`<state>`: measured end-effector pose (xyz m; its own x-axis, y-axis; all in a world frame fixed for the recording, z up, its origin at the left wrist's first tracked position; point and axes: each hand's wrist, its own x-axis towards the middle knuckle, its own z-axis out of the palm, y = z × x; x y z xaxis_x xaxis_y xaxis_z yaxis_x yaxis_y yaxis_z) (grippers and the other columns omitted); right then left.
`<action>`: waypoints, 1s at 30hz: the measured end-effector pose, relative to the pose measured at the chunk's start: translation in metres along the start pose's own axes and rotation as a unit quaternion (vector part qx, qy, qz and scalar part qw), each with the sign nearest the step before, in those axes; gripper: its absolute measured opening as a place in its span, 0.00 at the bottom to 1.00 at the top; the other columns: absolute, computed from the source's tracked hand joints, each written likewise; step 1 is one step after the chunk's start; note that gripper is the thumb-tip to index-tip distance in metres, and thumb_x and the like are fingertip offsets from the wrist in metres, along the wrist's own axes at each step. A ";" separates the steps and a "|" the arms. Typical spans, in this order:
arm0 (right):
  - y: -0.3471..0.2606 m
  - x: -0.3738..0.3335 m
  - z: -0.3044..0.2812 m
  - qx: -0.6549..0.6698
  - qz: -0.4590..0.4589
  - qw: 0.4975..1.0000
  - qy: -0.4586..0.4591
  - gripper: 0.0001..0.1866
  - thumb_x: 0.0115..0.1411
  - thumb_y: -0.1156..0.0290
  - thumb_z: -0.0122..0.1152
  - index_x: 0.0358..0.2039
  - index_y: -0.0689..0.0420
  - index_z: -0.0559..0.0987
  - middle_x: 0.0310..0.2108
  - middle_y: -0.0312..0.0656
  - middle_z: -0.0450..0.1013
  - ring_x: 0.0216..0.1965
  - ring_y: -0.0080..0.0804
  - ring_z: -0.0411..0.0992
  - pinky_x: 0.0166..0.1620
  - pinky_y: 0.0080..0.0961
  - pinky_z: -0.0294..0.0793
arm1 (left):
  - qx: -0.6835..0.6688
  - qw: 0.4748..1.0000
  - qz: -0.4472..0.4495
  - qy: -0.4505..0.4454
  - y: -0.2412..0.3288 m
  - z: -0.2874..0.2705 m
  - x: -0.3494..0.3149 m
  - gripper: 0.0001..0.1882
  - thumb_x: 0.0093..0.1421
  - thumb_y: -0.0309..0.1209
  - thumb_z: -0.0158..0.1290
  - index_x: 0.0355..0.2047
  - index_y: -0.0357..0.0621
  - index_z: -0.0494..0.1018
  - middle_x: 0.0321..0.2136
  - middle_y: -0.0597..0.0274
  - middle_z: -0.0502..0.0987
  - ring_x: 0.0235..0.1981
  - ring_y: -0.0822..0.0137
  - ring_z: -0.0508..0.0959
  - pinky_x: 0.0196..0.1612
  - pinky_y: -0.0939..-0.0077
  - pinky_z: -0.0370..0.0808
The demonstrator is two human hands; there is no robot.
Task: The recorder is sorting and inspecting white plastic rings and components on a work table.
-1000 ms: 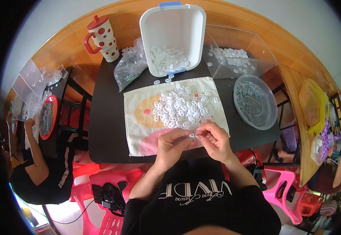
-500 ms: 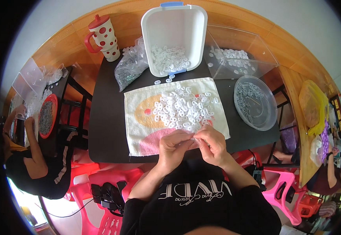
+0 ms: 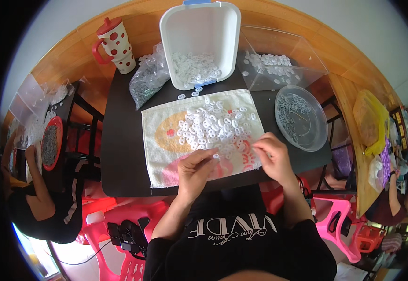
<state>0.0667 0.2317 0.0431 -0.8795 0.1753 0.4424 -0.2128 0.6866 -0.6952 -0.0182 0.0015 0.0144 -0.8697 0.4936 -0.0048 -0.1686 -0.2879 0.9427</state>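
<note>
Many small white oval plastic pieces with two holes lie heaped on a pale patterned towel. My left hand is at the towel's near edge, thumb and forefinger pinched on one white plastic piece. Apart from it, my right hand hovers by the near right edge of the towel. Its fingertips are pressed together, and whatever is between them is too small to make out.
A clear round tub of small grey parts stands right. Behind the towel are a white bin, a bag of grey parts, a clear box and a spotted tumbler. Other people sit at side tables.
My hands were together at the towel's near edge and have parted. The right hand has moved right and slightly away from me, the left slightly left. The whole view has shifted a little.
</note>
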 end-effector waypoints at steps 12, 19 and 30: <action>0.006 0.003 0.017 -0.101 -0.019 0.992 -0.069 0.10 0.48 0.85 0.60 0.32 0.60 0.79 0.32 0.43 0.71 0.35 0.45 0.73 0.36 0.37 0.74 | -0.041 0.999 -0.028 -0.013 -0.005 0.001 -0.001 0.13 0.60 0.14 0.57 0.44 0.35 0.81 0.33 0.65 0.81 0.31 0.78 0.78 0.35 0.85 0.74; 0.005 0.001 0.009 -0.080 -0.057 0.994 -0.053 0.15 0.49 0.88 0.60 0.39 0.61 0.80 0.35 0.45 0.73 0.36 0.45 0.75 0.37 0.35 0.74 | -0.022 0.999 -0.032 -0.034 -0.008 0.001 0.004 0.12 0.60 0.15 0.58 0.44 0.36 0.81 0.32 0.65 0.82 0.31 0.78 0.79 0.34 0.85 0.74; 0.000 -0.006 0.023 -0.182 0.034 0.983 0.002 0.13 0.47 0.79 0.69 0.36 0.59 0.81 0.33 0.44 0.72 0.35 0.46 0.74 0.37 0.36 0.74 | -0.032 0.999 -0.027 -0.022 -0.007 0.002 0.004 0.12 0.60 0.16 0.58 0.44 0.36 0.81 0.31 0.65 0.82 0.30 0.78 0.79 0.33 0.86 0.74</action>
<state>0.0622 0.2149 0.0276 -0.8850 0.2316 0.4039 0.0133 0.8796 -0.4754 -0.0191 0.0069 0.0084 -0.8379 0.5444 -0.0388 -0.2450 -0.3118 0.9180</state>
